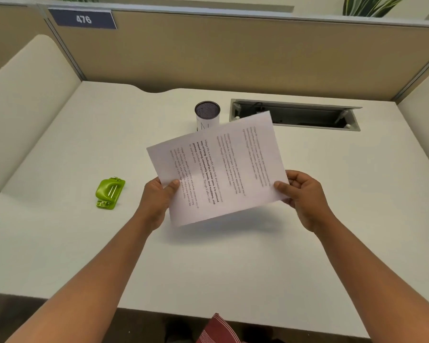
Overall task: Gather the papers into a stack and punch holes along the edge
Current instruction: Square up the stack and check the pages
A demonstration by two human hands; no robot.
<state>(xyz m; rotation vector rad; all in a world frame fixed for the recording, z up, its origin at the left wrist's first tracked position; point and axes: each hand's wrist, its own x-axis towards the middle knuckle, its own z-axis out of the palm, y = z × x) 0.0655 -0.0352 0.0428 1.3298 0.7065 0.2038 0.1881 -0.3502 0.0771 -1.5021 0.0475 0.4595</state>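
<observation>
A stack of white printed papers (pixel 218 167) is held in the air above the middle of the white desk (pixel 233 263), tilted and turned sideways so the text runs roughly top to bottom. My left hand (pixel 159 196) pinches its near left edge, thumb on top. My right hand (pixel 300 191) grips the near right corner, thumb on the page and fingers behind. A green hole punch (pixel 110 193) lies on the desk well to the left of my left hand, apart from the papers.
A cylindrical cup with a dark mesh top (pixel 207 115) stands just behind the papers. An open cable tray slot (pixel 295 115) is set into the desk at the back right. Beige partition walls (pixel 233 50) enclose the desk.
</observation>
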